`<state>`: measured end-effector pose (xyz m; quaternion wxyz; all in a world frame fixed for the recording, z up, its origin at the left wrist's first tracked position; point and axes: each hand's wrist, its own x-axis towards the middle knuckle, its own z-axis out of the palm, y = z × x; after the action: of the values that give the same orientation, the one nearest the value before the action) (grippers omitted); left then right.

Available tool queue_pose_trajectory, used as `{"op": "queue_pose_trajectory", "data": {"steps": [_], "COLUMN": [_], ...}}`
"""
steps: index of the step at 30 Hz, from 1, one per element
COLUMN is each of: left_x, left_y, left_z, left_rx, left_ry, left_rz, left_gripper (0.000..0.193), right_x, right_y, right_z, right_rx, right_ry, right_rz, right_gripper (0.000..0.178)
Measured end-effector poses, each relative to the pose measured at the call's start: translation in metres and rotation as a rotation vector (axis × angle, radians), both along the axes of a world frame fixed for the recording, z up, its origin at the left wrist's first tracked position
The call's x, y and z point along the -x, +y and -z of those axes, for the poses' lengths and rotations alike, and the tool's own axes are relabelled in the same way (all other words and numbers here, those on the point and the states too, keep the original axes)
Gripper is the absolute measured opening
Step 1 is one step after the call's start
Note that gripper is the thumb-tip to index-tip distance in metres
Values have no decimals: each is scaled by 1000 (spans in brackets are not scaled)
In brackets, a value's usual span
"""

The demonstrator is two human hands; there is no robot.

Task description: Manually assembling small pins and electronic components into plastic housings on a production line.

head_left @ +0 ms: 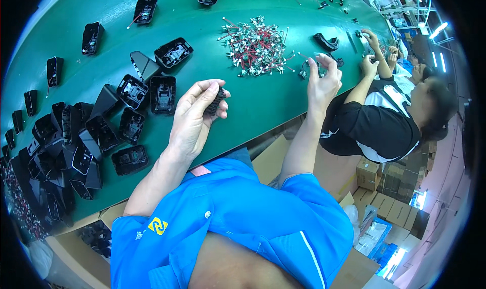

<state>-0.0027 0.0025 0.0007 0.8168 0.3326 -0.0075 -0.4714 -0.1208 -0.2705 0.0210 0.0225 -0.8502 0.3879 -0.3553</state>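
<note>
Now, on the head view, the only one we're getting, we're watching the left hand (195, 107) pinching a black ribbed piece (216, 102) between thumb and fingers, just above the green table (230, 129). As we're judging it, the step in hand is steadying and working on that ribbed piece. Any next move is probably calling for a firm left grip and precise right fingertips, with the two hands meeting over it.

Over on the other side, the right hand (325, 84) is hovering well apart from the left one, fingers bent and thumb raised; we can't be telling whether it's pinching something tiny or just curling loosely around air.

And where's the ribbed piece lying? It's sitting at the fingertip end of the left grip, its dark ridges showing past the thumb, the rest hiding behind the fingers. Beyond and between the hands, we're seeing a heap of red-wired leads with white connectors (255, 48); a black curved ribbed part (326, 42) is resting beyond the right fingertips. Just left of the left hand, an open black housing (163, 95) is lying near many others, and at far right a co-worker (377, 119) is busying both hands.
</note>
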Motion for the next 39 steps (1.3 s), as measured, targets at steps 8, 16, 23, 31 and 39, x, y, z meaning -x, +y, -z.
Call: {"op": "queue_pose_trajectory", "data": {"steps": [8,16,23,31,39], "left_x": [-2,-5,-4,-3,-4], "left_y": [1,4,5,3,3], "left_z": [-3,-4,-5,-1,-1], "left_rx": [51,59,55,88,92], "left_ry": [39,23,27,23,51], "left_rz": [-30,-11,-4,-36,-37], "left_gripper": [28,32,32,32,32], "right_x": [-57,-89,-91,-93,-81], "right_y": [20,31,24,52,78], "right_z": [-10,-16,-18,-26,-19], "right_rx": [115,132,-512,-748,-687], "right_ry": [-89,305,-152,-572,-599], "right_rz": [-393,-529,-828,-915,-829], "right_gripper": [26,20,13,13,15]}}
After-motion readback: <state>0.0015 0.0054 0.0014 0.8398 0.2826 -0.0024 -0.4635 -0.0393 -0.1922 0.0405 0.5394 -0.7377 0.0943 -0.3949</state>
